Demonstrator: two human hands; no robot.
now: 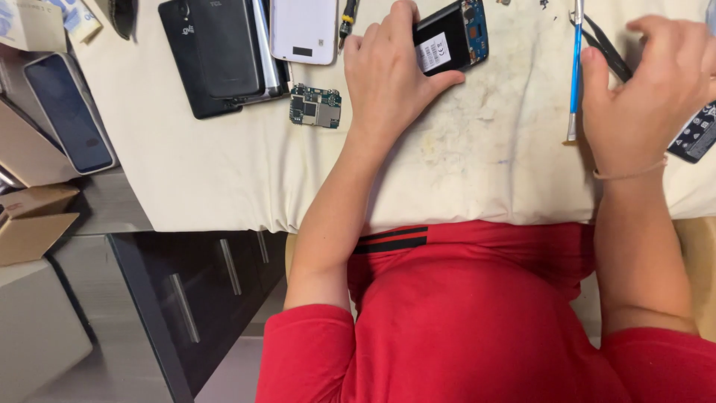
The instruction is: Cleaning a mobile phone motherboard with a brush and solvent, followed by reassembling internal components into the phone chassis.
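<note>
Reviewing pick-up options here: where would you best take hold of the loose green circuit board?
Probably by the two long edges of the circuit board, from above: it lies flat on the cloth, apart from the left hand and black phone, its face crowded with components.

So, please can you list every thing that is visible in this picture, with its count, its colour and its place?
opened phone: 1, black with blue board, top centre, under the left hand
circuit board: 1, green and silver, on the cloth left of the left hand
phone back cover: 1, white, top edge
stacked phones: black, count unclear, top left
phone: 1, dark screen, far left
blue tool: 1, blue, beside the right hand
tweezers: 1, black, top right
cloth: 1, cream, stained, covers the table
cardboard boxes: brown, lower left
left hand: on the opened phone
right hand: top right, grip unclear
</note>
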